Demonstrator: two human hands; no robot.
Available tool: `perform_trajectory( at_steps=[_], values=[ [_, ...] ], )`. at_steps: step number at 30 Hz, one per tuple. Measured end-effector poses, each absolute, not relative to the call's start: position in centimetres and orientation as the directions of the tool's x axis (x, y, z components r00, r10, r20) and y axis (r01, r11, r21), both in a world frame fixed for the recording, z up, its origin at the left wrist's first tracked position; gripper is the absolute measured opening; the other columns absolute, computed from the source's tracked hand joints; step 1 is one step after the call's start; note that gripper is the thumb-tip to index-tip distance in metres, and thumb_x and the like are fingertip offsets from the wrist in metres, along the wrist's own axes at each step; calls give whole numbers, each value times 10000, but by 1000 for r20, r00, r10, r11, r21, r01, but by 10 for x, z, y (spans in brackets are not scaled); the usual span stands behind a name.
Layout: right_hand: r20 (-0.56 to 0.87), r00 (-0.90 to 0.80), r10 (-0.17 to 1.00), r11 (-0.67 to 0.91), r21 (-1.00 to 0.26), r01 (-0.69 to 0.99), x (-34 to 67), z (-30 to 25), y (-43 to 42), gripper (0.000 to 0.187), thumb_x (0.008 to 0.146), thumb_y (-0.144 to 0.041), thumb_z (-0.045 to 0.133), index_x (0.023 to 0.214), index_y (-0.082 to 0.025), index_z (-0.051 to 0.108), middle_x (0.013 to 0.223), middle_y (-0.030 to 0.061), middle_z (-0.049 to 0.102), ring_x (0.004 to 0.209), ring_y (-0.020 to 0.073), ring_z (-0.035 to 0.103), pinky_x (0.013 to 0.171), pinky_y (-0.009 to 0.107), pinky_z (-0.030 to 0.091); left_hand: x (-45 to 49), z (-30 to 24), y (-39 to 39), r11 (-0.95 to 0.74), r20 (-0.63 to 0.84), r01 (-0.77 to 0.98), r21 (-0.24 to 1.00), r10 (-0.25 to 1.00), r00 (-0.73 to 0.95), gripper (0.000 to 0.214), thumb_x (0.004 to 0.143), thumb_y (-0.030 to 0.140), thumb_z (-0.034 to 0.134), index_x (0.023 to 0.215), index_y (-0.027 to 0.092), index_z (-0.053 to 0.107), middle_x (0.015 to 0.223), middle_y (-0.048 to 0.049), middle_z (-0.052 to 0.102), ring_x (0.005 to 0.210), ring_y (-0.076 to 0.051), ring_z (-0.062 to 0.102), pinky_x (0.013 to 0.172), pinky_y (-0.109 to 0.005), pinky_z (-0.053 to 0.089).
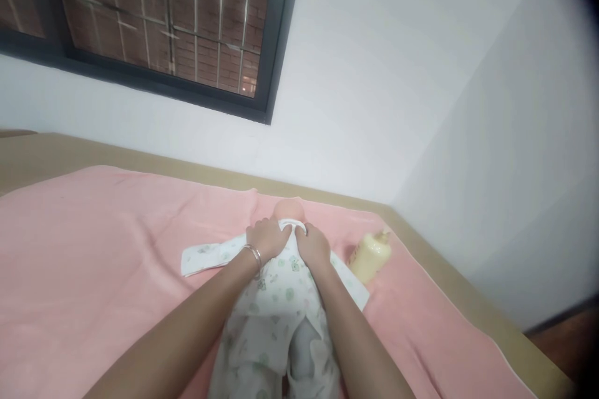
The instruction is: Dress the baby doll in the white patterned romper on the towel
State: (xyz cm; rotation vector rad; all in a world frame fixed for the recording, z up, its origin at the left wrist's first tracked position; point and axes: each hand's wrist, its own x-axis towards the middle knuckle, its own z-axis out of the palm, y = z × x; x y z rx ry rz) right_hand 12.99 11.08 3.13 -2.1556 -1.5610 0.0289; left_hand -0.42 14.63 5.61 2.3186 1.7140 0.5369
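Note:
A baby doll (289,208) lies on its back on a pink blanket, only the top of its head showing beyond the collar. White baby clothes (285,287) with small green prints cover its body, the sleeves spread out to both sides. My left hand (269,238), with a silver bracelet at the wrist, grips the cloth at the left of the neckline. On the other side of the collar, my right hand (314,246) pinches the fabric with its thumb near the neck. A greyish patch shows through an opening lower in the clothes.
The pink blanket (93,262) is spread over a tan surface (140,159) against a white wall. A pale yellow bottle (371,255) lies tilted beside the right sleeve. Above is a dark-framed window (178,84) with metal bars outside.

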Motion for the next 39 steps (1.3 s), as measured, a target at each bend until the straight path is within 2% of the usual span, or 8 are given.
perform_trajectory(
  at_steps=[9,14,27,39],
  values=[
    [229,352,908,-256,-363,896,130,34,110,476,906,-469,210,1000,-187,582,979,93,621,905,222,555,714,293,377,-5,59,144,-293,139,875,385,956,259,597,817,623,239,1104,189,533,1093,-142,605,1023,-299,546,806,-404,381],
    [267,351,897,-224,-409,885,131,32,111,442,895,-469,241,944,-198,587,933,78,628,859,219,559,695,291,375,-5,58,145,-296,134,871,392,955,264,592,817,620,238,1112,197,529,1101,-140,604,1030,-301,543,815,-411,375],
    [223,328,918,-226,-386,895,130,37,108,486,905,-460,204,1035,-179,580,988,102,622,897,220,555,709,287,365,-4,57,146,-299,161,871,391,953,255,575,812,615,269,1093,191,537,1069,-141,612,1008,-295,548,805,-406,377],
    [245,332,911,-218,-398,891,129,37,108,459,900,-454,232,1004,-177,584,972,103,627,887,222,556,723,294,363,-3,52,149,-305,191,869,388,950,248,559,810,612,272,1058,198,554,1033,-129,621,976,-299,556,784,-417,388]
  ],
)
